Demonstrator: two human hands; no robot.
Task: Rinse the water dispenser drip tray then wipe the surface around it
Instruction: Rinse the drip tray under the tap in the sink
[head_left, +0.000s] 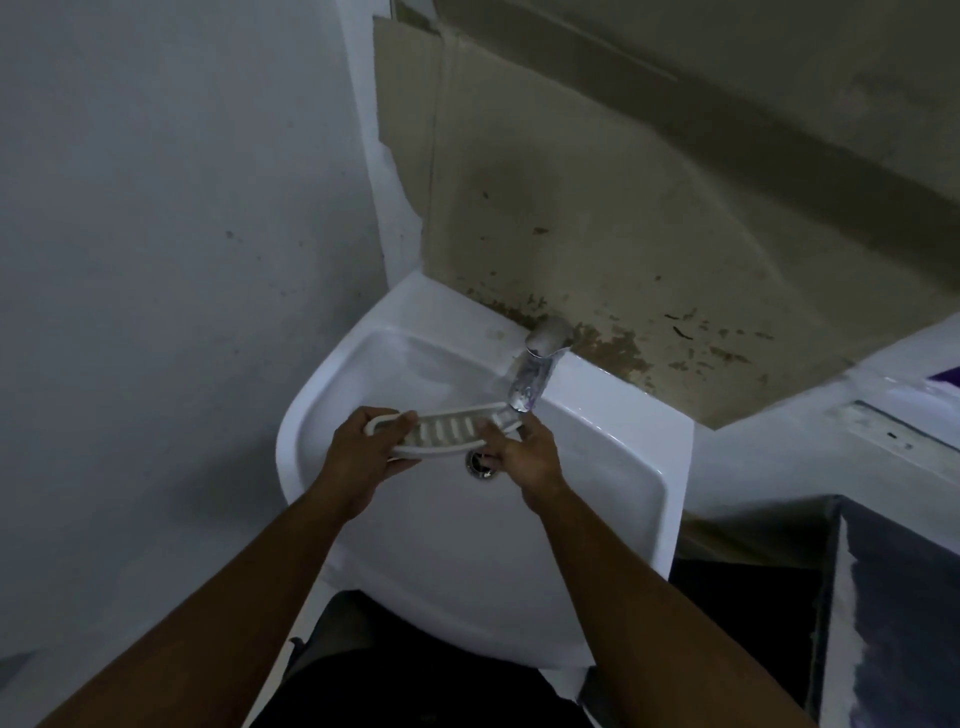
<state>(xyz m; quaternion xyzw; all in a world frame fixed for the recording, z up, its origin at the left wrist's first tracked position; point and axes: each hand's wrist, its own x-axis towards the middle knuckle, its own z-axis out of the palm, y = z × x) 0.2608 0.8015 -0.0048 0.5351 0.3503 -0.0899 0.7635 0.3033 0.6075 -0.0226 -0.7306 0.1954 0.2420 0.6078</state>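
Note:
A white slotted drip tray (448, 427) is held flat over the bowl of a white sink (618, 457), its right end just under the spout of a chrome tap (535, 371). My left hand (363, 454) grips the tray's left end, thumb on top. My right hand (524, 454) holds the right part, fingers on its grille and front edge. Whether water runs from the tap I cannot tell. The drain (480, 462) shows below the tray between my hands.
A stained, mould-spotted wall (597, 249) rises behind the sink. A plain grey wall (156, 260) stands to the left. A white ledge (831, 415) runs to the right, with a dark surface (904, 597) below it.

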